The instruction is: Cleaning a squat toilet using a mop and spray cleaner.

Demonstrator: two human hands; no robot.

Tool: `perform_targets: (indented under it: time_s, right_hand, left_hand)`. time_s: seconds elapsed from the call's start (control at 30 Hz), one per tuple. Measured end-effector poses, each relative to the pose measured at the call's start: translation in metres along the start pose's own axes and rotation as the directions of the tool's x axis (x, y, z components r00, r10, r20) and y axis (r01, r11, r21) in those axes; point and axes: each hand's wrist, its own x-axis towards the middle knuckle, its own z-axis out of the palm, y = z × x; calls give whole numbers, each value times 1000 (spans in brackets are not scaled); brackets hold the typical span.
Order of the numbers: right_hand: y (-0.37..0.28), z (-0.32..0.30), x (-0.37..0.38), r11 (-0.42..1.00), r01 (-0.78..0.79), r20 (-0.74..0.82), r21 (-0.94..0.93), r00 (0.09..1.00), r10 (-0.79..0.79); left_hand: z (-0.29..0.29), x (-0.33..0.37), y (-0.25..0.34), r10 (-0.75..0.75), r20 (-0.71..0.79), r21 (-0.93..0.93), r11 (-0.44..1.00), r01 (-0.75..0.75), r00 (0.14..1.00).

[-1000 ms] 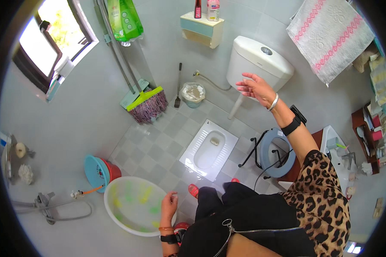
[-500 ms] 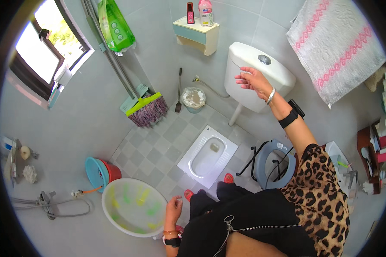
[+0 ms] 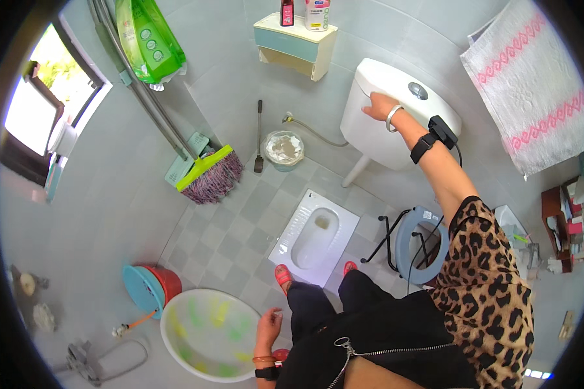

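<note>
My right hand [image 3: 381, 107] is stretched out to the front of the white toilet cistern [image 3: 370, 133]. Its fingers are curled in and nothing shows in them; whether they touch the cistern I cannot tell. A push button [image 3: 418, 91] sits on the cistern lid, to the right of that hand. Low beside my left leg is my left hand [image 3: 268, 329], fingers curled, with a pale fleck at the fingertips too small to name. Nearest to it is a large white basin [image 3: 204, 337] with yellow and green marks.
Ahead of my feet a white squat toilet [image 3: 315, 236] is set in the tiled floor. A grey toilet-seat chair [image 3: 405, 249] with black legs stands on its right. At the left are a blue basin [image 3: 139, 288], a red bucket [image 3: 167, 282] and a broom [image 3: 211, 175]; a lidded bucket [image 3: 284, 152] is further back.
My right hand's fingers, spread apart before, have curled in against the cistern's front. My left hand stays low by the basin. The whole view has shifted a little, and my left foot sits further forward.
</note>
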Motion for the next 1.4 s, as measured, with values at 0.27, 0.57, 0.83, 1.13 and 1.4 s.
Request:
perform_targets:
  time_s: [0.27,0.57,0.83,1.13,1.4]
  right_hand:
    - [15,50,25,965,162,-360,206,930,-80]
    - [-60,-41,164,860,314,-759,403,640,122]
    - [-82,-64,239,771,300,-738,562,603,302]
    - [-89,-71,233,756,68,-615,651,631,473]
    - [-112,-81,88,358,456,-562,815,774,291]
  left_hand:
    - [-85,74,-20,24,-110,112,994,-11,994]
    - [-94,88,-38,5,-62,154,988,4,998]
    - [-102,35,-41,-177,-8,135,975,177,984]
    - [-118,21,-42,-174,-101,156,970,188,980]
    - [-108,63,-11,86,-60,150,986,-76,995]
